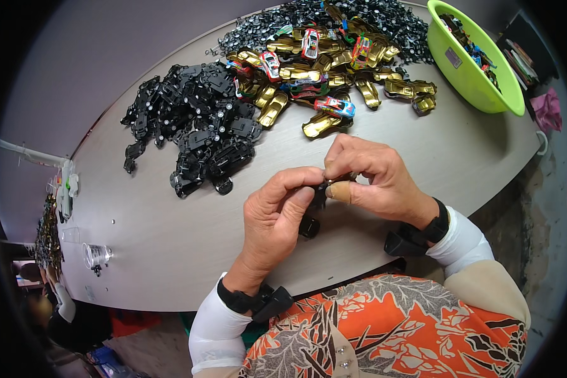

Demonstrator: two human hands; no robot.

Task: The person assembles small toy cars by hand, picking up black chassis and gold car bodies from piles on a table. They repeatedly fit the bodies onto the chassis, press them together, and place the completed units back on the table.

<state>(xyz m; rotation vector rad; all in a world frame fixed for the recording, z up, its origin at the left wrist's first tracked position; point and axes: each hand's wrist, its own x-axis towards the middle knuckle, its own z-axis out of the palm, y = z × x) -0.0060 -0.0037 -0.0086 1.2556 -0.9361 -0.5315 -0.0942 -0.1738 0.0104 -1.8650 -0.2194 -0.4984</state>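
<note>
In front of my body, my left hand (272,211) and my right hand (377,179) meet, fingertips pinched together. Between them is a small dark toy car part (320,194), mostly covered by the fingers, so its exact shape cannot be made out. A tan plaster wraps my right thumb. Just below the left fingertips, a black toy car piece (309,226) shows against the table (189,252). Beyond my hands lie a pile of black toy car chassis (198,120) and a heap of gold and printed toy car bodies (299,72).
Many small wheel-and-axle pieces (264,28) cover the far part of the table. A lime-green basin (501,94) holding toy car parts stands at the far right. To the left is a clear plastic cup (96,254). Another person's arm (64,302) reaches to the table's left end.
</note>
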